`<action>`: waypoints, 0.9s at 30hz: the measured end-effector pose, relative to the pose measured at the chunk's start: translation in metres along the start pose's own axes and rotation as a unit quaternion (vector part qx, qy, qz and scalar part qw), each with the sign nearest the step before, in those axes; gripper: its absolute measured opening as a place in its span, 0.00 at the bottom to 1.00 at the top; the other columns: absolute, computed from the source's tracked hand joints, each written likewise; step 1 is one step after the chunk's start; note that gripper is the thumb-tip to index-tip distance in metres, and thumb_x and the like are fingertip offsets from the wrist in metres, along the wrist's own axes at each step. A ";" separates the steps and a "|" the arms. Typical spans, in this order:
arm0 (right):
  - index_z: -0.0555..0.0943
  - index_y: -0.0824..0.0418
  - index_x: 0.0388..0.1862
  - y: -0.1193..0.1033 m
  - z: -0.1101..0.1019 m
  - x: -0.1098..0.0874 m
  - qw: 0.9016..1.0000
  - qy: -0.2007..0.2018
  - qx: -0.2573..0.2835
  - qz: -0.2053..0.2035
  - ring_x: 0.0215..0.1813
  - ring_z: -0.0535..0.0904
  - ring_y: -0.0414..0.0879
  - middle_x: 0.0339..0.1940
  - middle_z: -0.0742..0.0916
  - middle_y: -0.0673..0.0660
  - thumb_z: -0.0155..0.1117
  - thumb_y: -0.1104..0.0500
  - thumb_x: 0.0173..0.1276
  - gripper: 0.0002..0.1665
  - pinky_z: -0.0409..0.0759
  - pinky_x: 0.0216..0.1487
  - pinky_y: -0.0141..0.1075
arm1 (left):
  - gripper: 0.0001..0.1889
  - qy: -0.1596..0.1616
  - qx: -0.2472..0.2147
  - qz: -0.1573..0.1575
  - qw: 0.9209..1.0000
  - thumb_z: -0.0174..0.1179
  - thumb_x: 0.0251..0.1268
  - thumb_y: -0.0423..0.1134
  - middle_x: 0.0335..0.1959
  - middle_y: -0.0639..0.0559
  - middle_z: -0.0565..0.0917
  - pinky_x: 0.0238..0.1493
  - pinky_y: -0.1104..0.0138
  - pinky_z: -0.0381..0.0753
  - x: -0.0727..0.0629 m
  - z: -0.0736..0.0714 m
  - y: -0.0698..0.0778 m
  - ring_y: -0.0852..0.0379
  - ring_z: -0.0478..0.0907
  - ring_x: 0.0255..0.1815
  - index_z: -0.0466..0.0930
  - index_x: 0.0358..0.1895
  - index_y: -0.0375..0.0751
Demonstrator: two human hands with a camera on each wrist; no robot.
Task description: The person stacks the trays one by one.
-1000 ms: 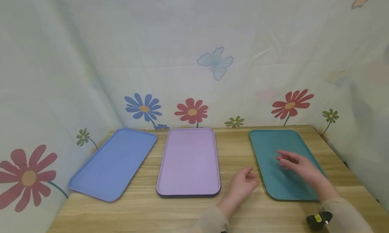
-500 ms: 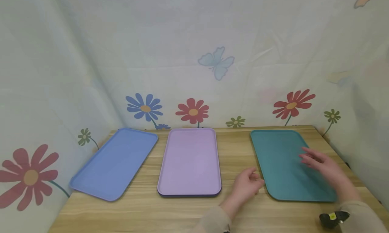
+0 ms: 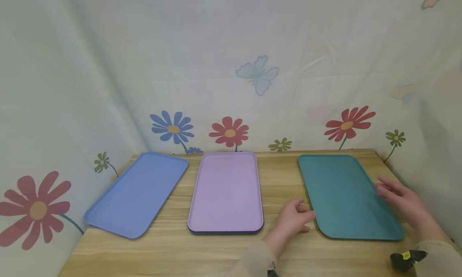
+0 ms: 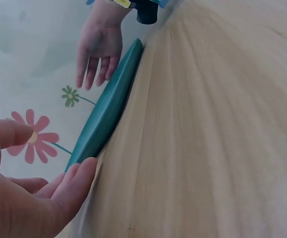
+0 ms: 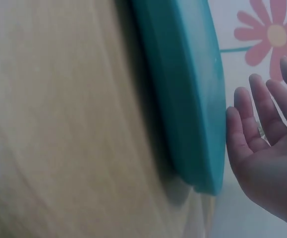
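Note:
A teal tray (image 3: 343, 196) lies flat on the right part of the wooden table. My left hand (image 3: 293, 220) is at its left edge, fingers loosely bent, with fingertips right at the rim; the left wrist view shows the hand (image 4: 39, 193) holding nothing. By the tray's right edge, my right hand (image 3: 404, 198) hovers with fingers extended and overlaps the rim in the head view. In the right wrist view this hand (image 5: 267, 134) is spread beside the tray's raised side (image 5: 193, 99), palm toward it.
A lilac tray (image 3: 227, 192) sits in the middle, with a dark rim showing beneath it. To the left, a blue tray (image 3: 137, 196) lies at an angle. A flowered cloth (image 3: 288, 88) hangs behind and around the wooden table (image 3: 173, 249).
My right hand has moved right, from over the teal tray to its right edge. My left hand has shifted slightly right, toward the tray's left rim. The trays stay in place.

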State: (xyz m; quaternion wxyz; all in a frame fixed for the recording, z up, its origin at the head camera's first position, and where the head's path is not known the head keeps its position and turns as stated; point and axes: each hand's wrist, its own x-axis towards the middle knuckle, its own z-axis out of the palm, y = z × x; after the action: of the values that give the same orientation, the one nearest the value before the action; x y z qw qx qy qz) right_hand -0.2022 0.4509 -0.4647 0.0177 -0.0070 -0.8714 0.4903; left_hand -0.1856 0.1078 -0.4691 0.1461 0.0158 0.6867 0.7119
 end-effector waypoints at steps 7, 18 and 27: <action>0.54 0.74 0.75 0.009 -0.006 0.000 0.997 0.003 -0.070 0.025 0.43 0.65 0.17 0.54 0.81 0.47 0.56 0.45 0.76 0.45 0.71 0.38 0.20 | 0.34 0.007 0.038 -0.002 0.999 0.73 0.51 0.29 0.44 0.47 0.81 0.28 0.60 0.86 0.003 0.004 0.000 0.51 0.83 0.27 0.73 0.65 0.32; 0.46 0.76 0.76 0.021 -0.010 0.004 0.993 -0.027 -0.097 0.066 0.67 0.56 0.80 0.70 0.59 0.83 0.54 0.41 0.76 0.51 0.63 0.59 0.68 | 0.38 0.014 0.092 -0.007 0.996 0.77 0.45 0.28 0.47 0.48 0.82 0.26 0.66 0.84 0.005 0.008 0.000 0.53 0.81 0.20 0.73 0.65 0.34; 0.51 0.78 0.74 0.025 -0.013 0.006 0.988 -0.051 -0.138 0.039 0.48 0.70 0.31 0.68 0.65 0.82 0.62 0.48 0.73 0.49 0.72 0.40 0.25 | 0.37 0.026 0.234 0.052 0.971 0.80 0.42 0.37 0.48 0.52 0.85 0.56 0.68 0.76 0.009 0.009 -0.002 0.58 0.80 0.50 0.78 0.61 0.37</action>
State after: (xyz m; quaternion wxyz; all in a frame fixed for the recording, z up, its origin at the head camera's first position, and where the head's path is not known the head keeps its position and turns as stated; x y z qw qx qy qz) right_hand -0.2074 0.4747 -0.4791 -0.0469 -0.0183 -0.9294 0.3657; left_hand -0.1918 0.1186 -0.4717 0.0831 0.0662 0.8361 0.5382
